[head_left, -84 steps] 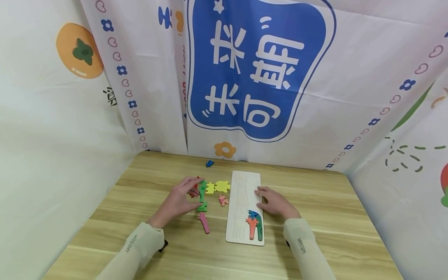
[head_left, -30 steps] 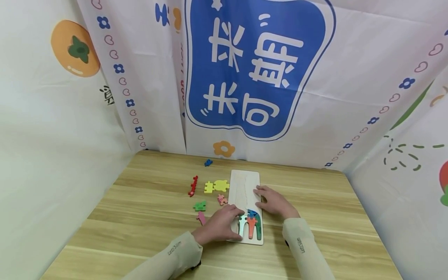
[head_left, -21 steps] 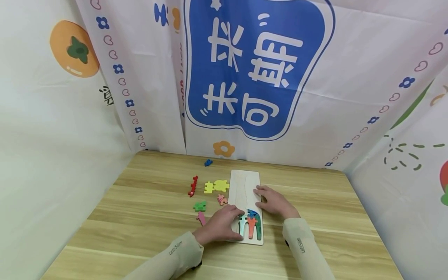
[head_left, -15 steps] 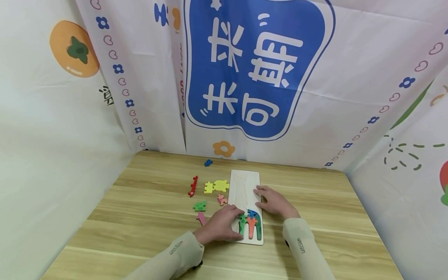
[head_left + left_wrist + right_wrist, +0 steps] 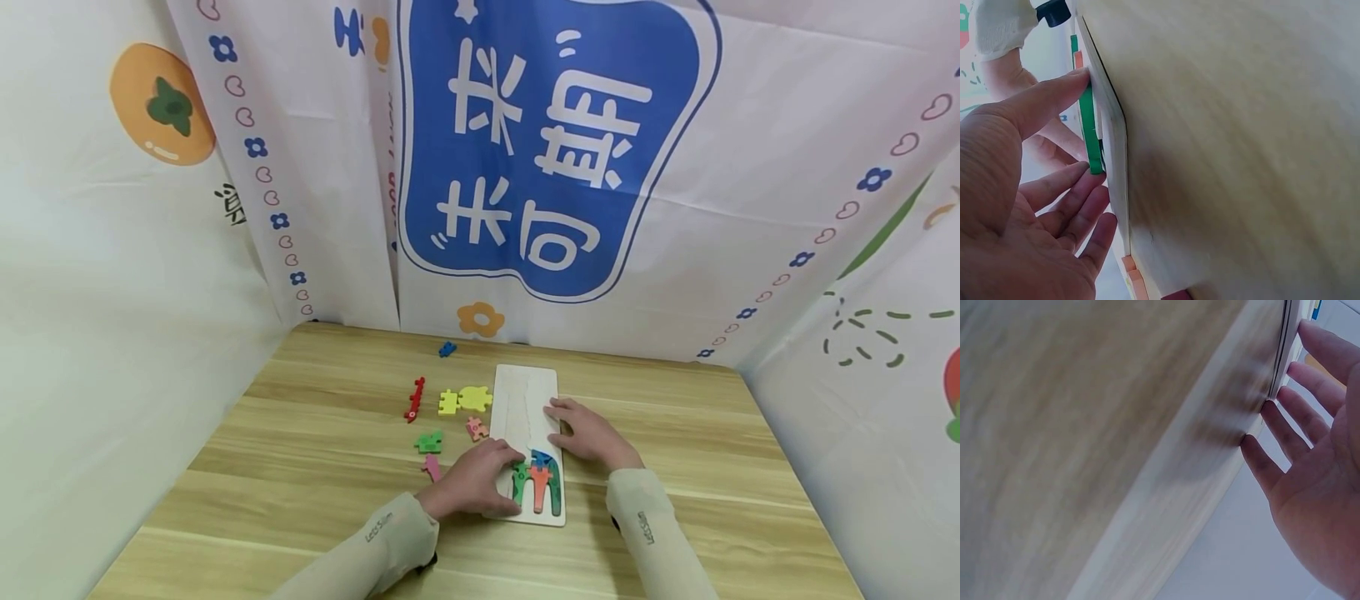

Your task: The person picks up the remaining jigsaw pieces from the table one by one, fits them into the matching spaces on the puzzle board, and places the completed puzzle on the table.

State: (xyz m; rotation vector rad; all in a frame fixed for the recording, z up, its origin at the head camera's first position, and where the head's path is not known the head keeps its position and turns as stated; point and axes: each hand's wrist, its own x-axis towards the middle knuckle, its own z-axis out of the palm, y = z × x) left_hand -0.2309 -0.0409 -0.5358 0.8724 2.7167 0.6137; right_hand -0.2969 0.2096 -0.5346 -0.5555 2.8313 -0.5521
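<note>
My left hand (image 5: 472, 485) pinches a long green puzzle piece (image 5: 519, 487) between thumb and fingertips, over the lower left of a white puzzle board (image 5: 517, 387). In the left wrist view the green piece (image 5: 1089, 134) stands slightly proud of the board, with thumb and fingertips at its two ends. Beside it in the board lie an orange piece (image 5: 539, 492), a dark green piece (image 5: 555, 492) and a blue piece (image 5: 540, 457). My right hand (image 5: 591, 435) rests with extended fingers at the board's right edge; its fingertips touch the table and board edge in the right wrist view.
Left of the board lie a red piece (image 5: 415, 400), two yellow pieces (image 5: 472, 398), a pink-orange piece (image 5: 477, 428), a green piece (image 5: 429, 442) and a magenta piece (image 5: 431, 467), partly hidden by my left hand. A small blue piece (image 5: 447, 349) lies near the table's back edge.
My left hand has carried the long green piece from the loose pieces rightward onto the board. Over the last second it tilted slightly, losing its glare. My right hand has stayed put.
</note>
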